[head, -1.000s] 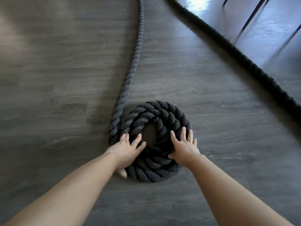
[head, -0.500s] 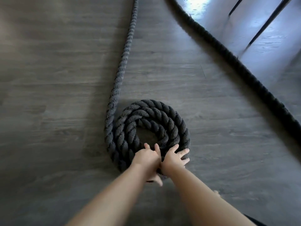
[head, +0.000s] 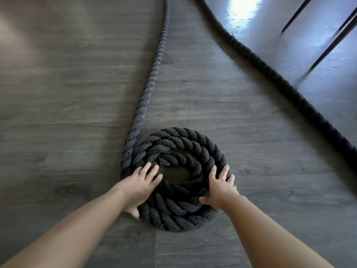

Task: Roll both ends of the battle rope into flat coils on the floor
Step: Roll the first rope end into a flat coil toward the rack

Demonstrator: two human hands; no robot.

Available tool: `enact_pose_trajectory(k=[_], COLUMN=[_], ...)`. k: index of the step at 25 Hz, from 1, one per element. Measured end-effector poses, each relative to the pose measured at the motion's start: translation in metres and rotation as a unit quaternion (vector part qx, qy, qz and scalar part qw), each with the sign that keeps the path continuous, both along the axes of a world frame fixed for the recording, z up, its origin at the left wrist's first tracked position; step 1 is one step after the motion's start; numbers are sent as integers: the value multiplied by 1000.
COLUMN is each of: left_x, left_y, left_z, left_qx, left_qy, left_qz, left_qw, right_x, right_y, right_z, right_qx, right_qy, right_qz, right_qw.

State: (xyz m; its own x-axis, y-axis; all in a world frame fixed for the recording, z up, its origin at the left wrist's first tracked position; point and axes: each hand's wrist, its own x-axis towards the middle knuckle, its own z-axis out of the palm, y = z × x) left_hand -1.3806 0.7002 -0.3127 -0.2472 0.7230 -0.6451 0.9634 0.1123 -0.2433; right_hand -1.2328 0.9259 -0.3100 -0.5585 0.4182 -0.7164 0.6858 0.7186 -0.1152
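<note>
The flat coil [head: 176, 178] of battle rope lies on the wood floor [head: 58, 113] under my hands, its free run [head: 152, 74] leaving its left edge and stretching straight away, so my left hand [head: 140, 187], fingers spread flat, sits nearer than my right hand [head: 220, 187], equally splayed.

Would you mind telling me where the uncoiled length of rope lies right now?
In the head view, the uncoiled length runs diagonally across the floor, right of the coil.
</note>
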Motion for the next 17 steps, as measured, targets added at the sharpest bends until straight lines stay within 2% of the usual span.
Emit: enact_pose_trajectory(k=[2,6,10,15,17], left_x=[4,9,16,8,-4], left_y=[13,49,108,194,203], left_z=[0,5,5,0,-1], left_qx=[-16,-9,27,43,30], left_qy=[-4,-57,-35,-73,-88], left_qz=[28,167,268,419,418], left_qw=[999,984,962,904,904], right_x=[-13,-50,-92,-131,-138], right_y=[9,35,71,79,81], right_z=[6,24,54,17,9], right_qx=[17,9,-2,11,10], right_qy=[-28,-77,-88,-22,-5], right_qz=[12,24,47,-32,-57], right_qw=[999,997,995,999,998])
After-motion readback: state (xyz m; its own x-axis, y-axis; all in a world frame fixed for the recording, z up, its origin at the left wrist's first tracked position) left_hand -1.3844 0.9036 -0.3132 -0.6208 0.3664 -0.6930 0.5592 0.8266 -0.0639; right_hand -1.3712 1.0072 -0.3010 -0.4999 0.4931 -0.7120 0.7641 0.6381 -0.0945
